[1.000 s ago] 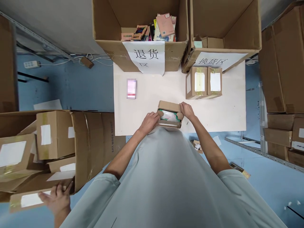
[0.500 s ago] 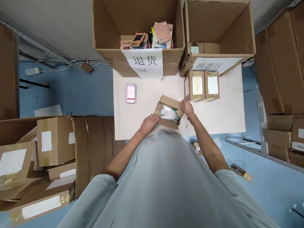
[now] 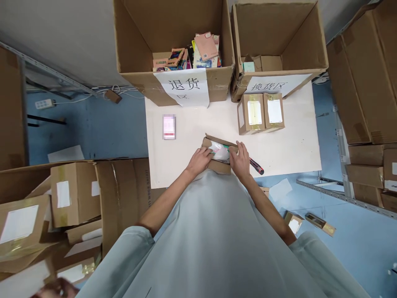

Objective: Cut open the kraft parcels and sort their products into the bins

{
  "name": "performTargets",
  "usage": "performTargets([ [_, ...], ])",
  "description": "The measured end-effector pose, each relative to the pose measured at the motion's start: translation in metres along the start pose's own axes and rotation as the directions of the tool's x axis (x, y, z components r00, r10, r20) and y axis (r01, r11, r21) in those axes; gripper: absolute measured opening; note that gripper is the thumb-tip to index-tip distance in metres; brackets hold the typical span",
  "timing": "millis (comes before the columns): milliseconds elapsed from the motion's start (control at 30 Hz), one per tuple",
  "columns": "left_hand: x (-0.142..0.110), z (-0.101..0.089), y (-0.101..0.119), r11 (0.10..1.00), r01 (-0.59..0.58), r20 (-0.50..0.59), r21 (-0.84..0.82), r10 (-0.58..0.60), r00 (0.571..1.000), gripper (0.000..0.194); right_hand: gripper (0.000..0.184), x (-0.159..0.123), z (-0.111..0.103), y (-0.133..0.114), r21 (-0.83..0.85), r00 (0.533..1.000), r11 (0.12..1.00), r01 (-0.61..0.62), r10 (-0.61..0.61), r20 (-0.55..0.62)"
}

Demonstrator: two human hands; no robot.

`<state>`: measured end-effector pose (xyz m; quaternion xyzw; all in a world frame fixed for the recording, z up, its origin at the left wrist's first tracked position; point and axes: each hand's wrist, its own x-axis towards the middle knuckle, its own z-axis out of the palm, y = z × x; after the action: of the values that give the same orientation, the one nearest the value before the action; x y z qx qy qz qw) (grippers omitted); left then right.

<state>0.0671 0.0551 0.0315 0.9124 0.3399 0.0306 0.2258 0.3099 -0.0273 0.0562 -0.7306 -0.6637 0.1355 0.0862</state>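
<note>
A small opened cardboard box [image 3: 221, 167] lies tilted at the table's front edge, against my shirt. Inside it is a white and green item in clear plastic [image 3: 218, 151]; its kind cannot be told. My left hand [image 3: 199, 160] grips the box's left end, fingertips at the opening. Fingers bent, my right hand [image 3: 241, 161] holds the right end, its thumb and fingertips by the wrapped item. Just right of that hand rests a black and red utility knife [image 3: 257, 166].
Behind stand two large labelled cartons, the left [image 3: 221, 85] with booklets, the right [image 3: 319, 71] with small boxes. Two taped parcels [image 3: 259, 114] and a blurred pink pack [image 3: 169, 126] sit on the white table [image 3: 186, 124]. Another person's hand [image 3: 57, 288] is among parcels at lower left.
The box has turned and tipped toward me. My right hand has moved from its far right corner onto its right end, revealing the knife. The other person's hand left view, then reappeared lower with a parcel.
</note>
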Motion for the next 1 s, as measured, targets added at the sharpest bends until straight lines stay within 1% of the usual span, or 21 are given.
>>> performTargets([
  [67,0.013,0.000,-0.002,0.998,-0.064,0.061,0.026,0.062,0.996,0.040,0.046,-0.004,0.005,-0.003,-0.008,0.998,1.000,0.025,-0.025,-0.062],
  [133,0.024,-0.001,-0.004,0.987,-0.135,0.121,0.083,0.124,0.985,0.038,0.046,-0.001,0.010,-0.003,0.012,0.992,0.999,0.042,-0.041,-0.121],
  [167,0.028,-0.002,-0.006,0.979,-0.166,0.140,0.120,0.149,0.979,0.036,0.046,0.002,0.011,-0.002,0.030,0.990,0.998,0.064,-0.059,-0.128],
  [233,0.034,-0.005,-0.011,0.966,-0.192,0.147,0.175,0.167,0.975,0.033,0.046,0.010,0.013,0.001,0.062,0.989,0.990,0.127,-0.122,-0.079],
  [300,0.036,-0.011,-0.017,0.966,-0.179,0.138,0.186,0.155,0.978,0.030,0.045,0.018,0.013,0.005,0.073,0.985,0.983,0.168,-0.169,0.015],
  [367,0.036,-0.018,-0.023,0.968,-0.166,0.143,0.188,0.141,0.980,0.028,0.045,0.025,0.013,0.009,0.056,0.982,0.987,0.151,-0.156,0.102],
  [433,0.033,-0.026,-0.028,0.967,-0.159,0.148,0.199,0.131,0.980,0.027,0.050,0.029,0.015,0.015,0.034,0.978,0.992,0.122,-0.126,0.166],
  [533,0.024,-0.035,-0.036,0.980,-0.093,0.104,0.175,0.075,0.992,0.036,0.049,0.029,0.020,0.021,0.028,0.964,0.991,0.133,-0.136,0.227],
  [600,0.015,-0.039,-0.042,0.992,-0.004,0.055,0.128,-0.003,0.998,0.048,0.043,0.029,0.025,0.022,0.019,0.958,0.989,0.149,-0.149,0.246],
  [700,0.002,-0.037,-0.048,0.988,0.140,0.011,0.067,-0.141,0.990,0.061,0.035,0.031,0.029,0.022,-0.008,0.958,0.989,0.149,-0.143,0.249],
  [767,-0.003,-0.033,-0.049,0.978,0.200,0.007,0.053,-0.201,0.980,0.060,0.036,0.032,0.028,0.023,-0.003,0.962,0.989,0.147,-0.142,0.232],
  [833,-0.006,-0.027,-0.047,0.971,0.232,0.008,0.050,-0.232,0.973,0.055,0.038,0.029,0.024,0.028,0.017,0.968,0.990,0.139,-0.139,0.207],
  [900,-0.008,-0.021,-0.044,0.963,0.267,-0.007,0.031,-0.267,0.964,0.053,0.040,0.020,0.018,0.035,0.038,0.978,0.993,0.112,-0.117,0.172],
  [1000,-0.011,-0.012,-0.036,0.948,0.314,-0.038,-0.058,-0.316,0.948,0.048,0.047,0.002,0.010,0.045,0.065,0.993,0.997,0.045,-0.051,0.109],
])
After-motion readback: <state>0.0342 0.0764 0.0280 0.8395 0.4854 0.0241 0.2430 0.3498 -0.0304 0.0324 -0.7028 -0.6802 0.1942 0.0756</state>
